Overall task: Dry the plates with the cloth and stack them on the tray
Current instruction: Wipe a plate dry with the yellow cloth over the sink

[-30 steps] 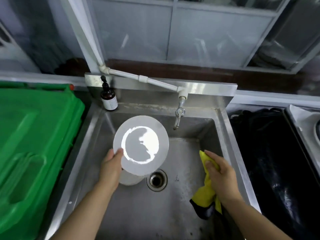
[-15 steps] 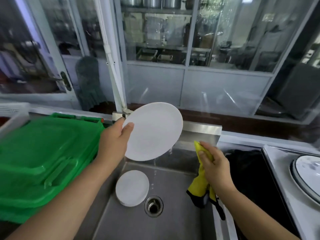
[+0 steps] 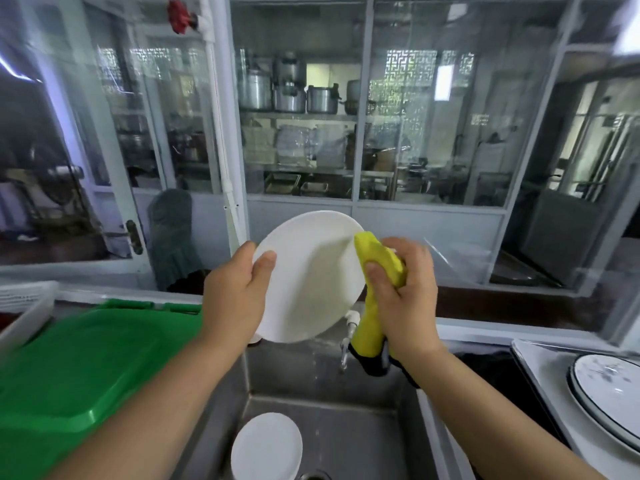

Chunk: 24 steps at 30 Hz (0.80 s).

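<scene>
A: Kitchen, steel sink (image 3: 363,420) under glass partitions. Step?
B: Drying. Left hand (image 3: 235,292) grips the plate (image 3: 308,278) by its rim above the sink; right hand (image 3: 405,292) fingers curl round the yellow cloth (image 3: 381,261), pressed to the plate's edge.
A: Next?
B: Probably wipe across, then stack.

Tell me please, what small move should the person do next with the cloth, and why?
Probably sweep the yellow cloth leftward across the plate's face. The right hand presses the cloth only against the right edge of the white plate, which the left hand holds up by its left rim, so most of the face appears not yet wiped.
</scene>
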### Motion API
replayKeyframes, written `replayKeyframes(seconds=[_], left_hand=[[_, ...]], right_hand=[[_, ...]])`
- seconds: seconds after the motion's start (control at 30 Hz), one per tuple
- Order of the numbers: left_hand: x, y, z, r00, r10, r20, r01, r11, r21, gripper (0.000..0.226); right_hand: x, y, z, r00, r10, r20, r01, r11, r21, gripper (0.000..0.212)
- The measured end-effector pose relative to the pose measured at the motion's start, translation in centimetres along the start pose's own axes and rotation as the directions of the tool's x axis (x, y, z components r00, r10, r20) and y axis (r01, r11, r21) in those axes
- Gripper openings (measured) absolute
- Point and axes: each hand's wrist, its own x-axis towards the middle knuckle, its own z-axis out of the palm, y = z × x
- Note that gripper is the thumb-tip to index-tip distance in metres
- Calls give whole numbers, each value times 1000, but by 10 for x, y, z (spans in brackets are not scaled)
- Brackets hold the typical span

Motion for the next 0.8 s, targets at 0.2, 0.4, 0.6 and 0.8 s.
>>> replayKeyframes(seconds=[0.2, 0.4, 0.6, 0.8], left_hand=[[11, 3, -18, 988, -151, -16, 145, 969, -199, 36], [10, -6, -26, 968, -250, 7, 232, 889, -394, 28], [6, -21, -28, 944, -325, 60, 318, 844, -431, 23], [8, -4, -22, 932, -360, 30, 335, 831, -443, 36]], right_hand=[[26, -32, 54, 951, -280, -133, 260, 953, -154, 27], [7, -27, 69, 937, -348, 30, 297, 748, -593, 25], [-12, -24, 60, 910, -306, 278, 413, 631, -657, 43], [-1, -43, 79, 953, -265, 146, 300, 760, -577, 47]])
